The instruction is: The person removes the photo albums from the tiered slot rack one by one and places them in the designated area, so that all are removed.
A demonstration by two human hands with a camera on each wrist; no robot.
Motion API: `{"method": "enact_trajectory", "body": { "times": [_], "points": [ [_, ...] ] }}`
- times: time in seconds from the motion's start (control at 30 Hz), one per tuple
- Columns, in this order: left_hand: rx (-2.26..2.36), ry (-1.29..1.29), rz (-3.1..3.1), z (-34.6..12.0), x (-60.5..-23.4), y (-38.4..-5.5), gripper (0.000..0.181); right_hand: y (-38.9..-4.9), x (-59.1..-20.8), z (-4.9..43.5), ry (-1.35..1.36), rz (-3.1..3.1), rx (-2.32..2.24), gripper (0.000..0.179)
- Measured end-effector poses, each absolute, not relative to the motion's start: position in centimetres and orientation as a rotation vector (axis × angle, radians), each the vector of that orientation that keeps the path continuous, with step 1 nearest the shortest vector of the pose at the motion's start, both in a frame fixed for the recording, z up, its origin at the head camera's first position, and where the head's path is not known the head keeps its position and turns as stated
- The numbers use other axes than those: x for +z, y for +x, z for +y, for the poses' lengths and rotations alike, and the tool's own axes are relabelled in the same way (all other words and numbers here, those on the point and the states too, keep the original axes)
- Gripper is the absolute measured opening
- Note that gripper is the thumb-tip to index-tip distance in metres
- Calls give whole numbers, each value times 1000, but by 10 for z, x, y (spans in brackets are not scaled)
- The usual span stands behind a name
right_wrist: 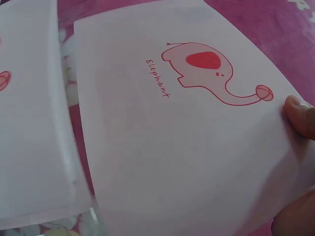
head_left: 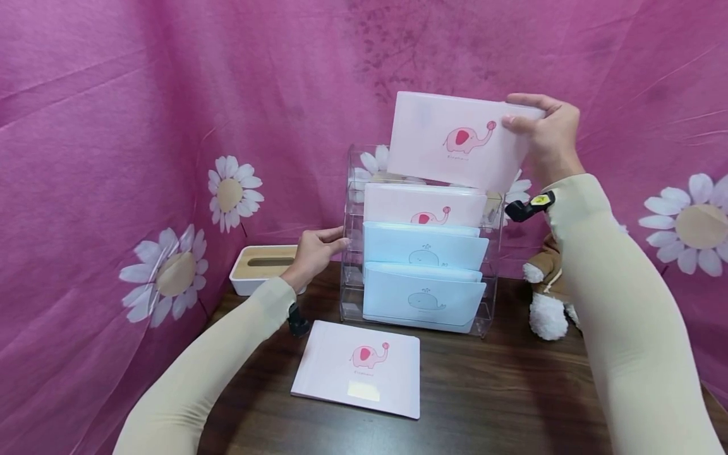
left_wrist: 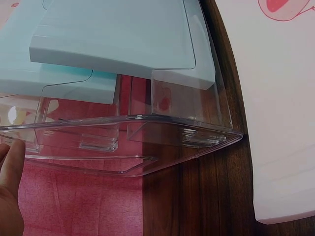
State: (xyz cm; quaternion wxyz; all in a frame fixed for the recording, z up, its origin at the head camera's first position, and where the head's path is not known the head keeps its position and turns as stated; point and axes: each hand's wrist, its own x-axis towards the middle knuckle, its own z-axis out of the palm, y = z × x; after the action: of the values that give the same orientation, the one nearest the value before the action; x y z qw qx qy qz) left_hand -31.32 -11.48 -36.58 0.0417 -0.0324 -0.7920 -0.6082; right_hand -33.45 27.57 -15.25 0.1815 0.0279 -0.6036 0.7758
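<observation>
My right hand pinches a pale pink booklet by its upper right corner, thumb on the front cover. It hangs tilted above a clear tiered rack, its lower edge overlapping the rack's top tier in the head view. A red elephant drawing marks the cover; the right wrist view shows the word Elephant under it. My left hand grips the rack's left side edge between thumb and fingers. In the rack's tiers stand another pink booklet and, lower down, blue whale booklets.
Another pink elephant booklet lies flat on the dark wooden table in front of the rack. A white tissue box with a wooden lid stands left. At the right sits a brown and white plush toy. Pink flowered cloth hangs behind.
</observation>
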Motion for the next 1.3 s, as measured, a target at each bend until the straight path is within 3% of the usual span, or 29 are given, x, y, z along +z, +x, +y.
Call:
{"method": "enact_trajectory", "body": {
  "times": [0.67,1.3],
  "points": [
    [-1874,-95,-2417,-113,-368,-316,40,-314,-137,307,228,-1274,2295,45],
    [-1860,-87,-2460,-111,-364,-316,40,-275,-172,338,303,-1027,2474,40]
  ]
}}
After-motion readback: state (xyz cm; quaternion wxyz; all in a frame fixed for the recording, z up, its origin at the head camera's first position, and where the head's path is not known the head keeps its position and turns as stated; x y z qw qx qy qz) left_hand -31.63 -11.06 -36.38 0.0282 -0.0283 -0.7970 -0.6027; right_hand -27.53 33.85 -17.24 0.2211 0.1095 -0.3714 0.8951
